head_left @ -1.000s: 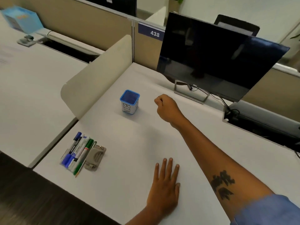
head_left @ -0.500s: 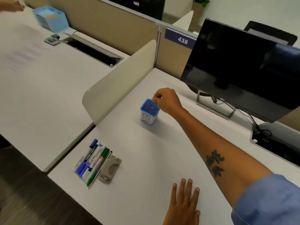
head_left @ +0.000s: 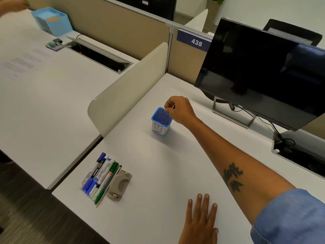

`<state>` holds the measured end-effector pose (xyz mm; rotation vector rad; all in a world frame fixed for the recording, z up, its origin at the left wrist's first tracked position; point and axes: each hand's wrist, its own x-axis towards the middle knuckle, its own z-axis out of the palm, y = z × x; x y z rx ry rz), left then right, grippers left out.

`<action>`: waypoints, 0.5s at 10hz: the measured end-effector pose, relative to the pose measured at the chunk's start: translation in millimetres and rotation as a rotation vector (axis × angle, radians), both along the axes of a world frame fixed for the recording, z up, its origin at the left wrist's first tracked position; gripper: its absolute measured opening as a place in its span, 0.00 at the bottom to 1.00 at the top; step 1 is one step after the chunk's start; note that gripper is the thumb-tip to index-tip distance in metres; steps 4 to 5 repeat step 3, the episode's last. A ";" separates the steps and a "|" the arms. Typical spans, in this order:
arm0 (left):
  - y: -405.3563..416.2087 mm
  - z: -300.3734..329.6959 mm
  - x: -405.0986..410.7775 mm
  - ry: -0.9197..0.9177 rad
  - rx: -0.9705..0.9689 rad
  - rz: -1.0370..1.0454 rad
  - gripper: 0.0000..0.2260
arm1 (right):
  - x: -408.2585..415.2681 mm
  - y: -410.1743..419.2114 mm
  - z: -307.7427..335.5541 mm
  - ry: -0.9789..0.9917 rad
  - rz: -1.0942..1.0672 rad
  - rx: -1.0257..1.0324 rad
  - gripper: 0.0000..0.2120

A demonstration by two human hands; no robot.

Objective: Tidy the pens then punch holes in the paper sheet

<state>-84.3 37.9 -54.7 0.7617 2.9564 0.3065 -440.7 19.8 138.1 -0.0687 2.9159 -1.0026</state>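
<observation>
Right hand [head_left: 177, 110] now sits at the back rim of the blue-rimmed cup [head_left: 161, 121], fingers curled in a pinch on that rim; 1 second ago it hung as a loose fist well to the right of the cup, and half a second ago it had only just reached it. From the single head view, the left hand [head_left: 202, 221] lies flat on the white surface [head_left: 158, 173] with fingers straight and spread, holding nothing, much as it did before.

The pens [head_left: 100, 175] lie untouched in a tight bundle near the front left corner of the surface, with the grey hole punch [head_left: 119, 185] just beside them on the right. The cup stands well apart from them, further back toward the monitor [head_left: 263, 71]. A printed sheet [head_left: 24, 62] lies on the neighbouring desk to the left; I cannot tell whether it is the one to be punched.

My guess is the cup is about to be brought nearer the pens, so tidying has barely begun.
</observation>
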 end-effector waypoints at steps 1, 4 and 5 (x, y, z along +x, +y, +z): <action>-1.1 4.6 -0.6 0.008 -0.020 0.005 0.34 | 1.2 5.1 -0.4 -0.009 -0.019 -0.035 0.07; -8.3 30.7 -0.5 -0.013 -0.001 0.013 0.30 | 24.1 32.8 -0.2 0.044 -0.045 -0.111 0.04; -8.3 30.7 -0.5 -0.013 -0.001 0.013 0.30 | 24.1 32.8 -0.2 0.044 -0.045 -0.111 0.04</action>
